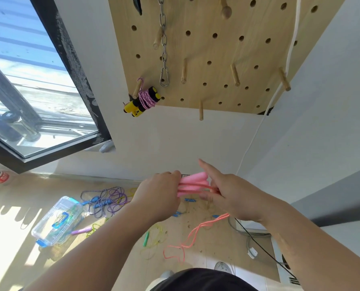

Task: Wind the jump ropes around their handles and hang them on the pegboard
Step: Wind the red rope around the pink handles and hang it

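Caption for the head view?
Left hand grips pink handles, right hand winds their cord; a wound rope hangs on the pegboard.

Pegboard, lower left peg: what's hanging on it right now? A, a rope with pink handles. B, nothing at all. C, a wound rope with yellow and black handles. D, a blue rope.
C: a wound jump rope with yellow and black handles, wrapped in pink-and-white cord, hangs from the lower left peg of the pegboard; the pink handles are gripped in the left hand.

The left hand (158, 192) and right hand (229, 194) cover the pink handles' (192, 180) ends; the pegboard (216, 49) is cropped above.
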A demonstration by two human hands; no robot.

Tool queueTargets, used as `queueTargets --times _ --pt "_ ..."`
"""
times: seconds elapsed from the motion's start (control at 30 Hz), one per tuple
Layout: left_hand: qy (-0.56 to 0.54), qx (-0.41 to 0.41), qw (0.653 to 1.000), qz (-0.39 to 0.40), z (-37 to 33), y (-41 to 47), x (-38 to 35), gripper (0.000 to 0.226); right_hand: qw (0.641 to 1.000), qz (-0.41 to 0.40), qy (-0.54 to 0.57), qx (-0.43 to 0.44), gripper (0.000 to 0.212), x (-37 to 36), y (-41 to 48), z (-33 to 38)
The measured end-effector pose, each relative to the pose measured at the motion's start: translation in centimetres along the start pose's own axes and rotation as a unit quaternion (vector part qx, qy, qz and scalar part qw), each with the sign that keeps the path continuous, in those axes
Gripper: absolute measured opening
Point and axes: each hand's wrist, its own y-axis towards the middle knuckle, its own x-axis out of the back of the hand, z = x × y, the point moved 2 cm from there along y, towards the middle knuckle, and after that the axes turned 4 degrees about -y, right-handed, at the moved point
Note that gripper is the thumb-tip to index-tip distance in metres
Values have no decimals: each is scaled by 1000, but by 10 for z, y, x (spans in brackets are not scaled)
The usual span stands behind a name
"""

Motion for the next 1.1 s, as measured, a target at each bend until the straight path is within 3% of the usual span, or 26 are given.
queueTargets --times 0.13,0.23,0.27,0.4,0.53,0.6,0.7,0.73,0.8,0.83,0.93,1.1 --pt "7 23 1000 10 0 1 1 13 994 -19 -107 -12 63 2 -6 2" --pt "-16 42 999 9 4 2 7 14 991 -58 -124 10 20 4 -12 -1" --pt "-32 45 998 12 6 2 9 15 992 -56 -110 12 16 4 -13 -3" --pt "-124 19 991 56 8 0 16 18 995 -58 -68 49 26 2 -17 -16" --pt "-190 -28 972 136 2 -2 25 17 992 -60 -62 92 17 -9 -18 -27" --pt "-172 -58 966 186 -5 -3 27 20 993 -27 -43 105 24 -10 -17 -25" --pt "-134 -84 952 261 -14 -8 26 21 986 37 -80 141 56 -4 -9 -13" --pt "-122 -85 949 279 -15 -9 25 22 978 53 -125 156 54 -2 -5 -11" --pt "-94 -84 944 304 -16 -9 24 22 964 87 -197 159 16 -1 6 -12" --pt "-79 -83 942 315 -17 -10 23 21 959 107 -211 154 12 1 11 -12" --pt "-28 -91 939 331 -18 -11 18 15 942 202 -237 126 31 11 23 -10" --pt "97 -123 929 337 -28 -12 9 11 921 295 -240 83 25 19 38 9"
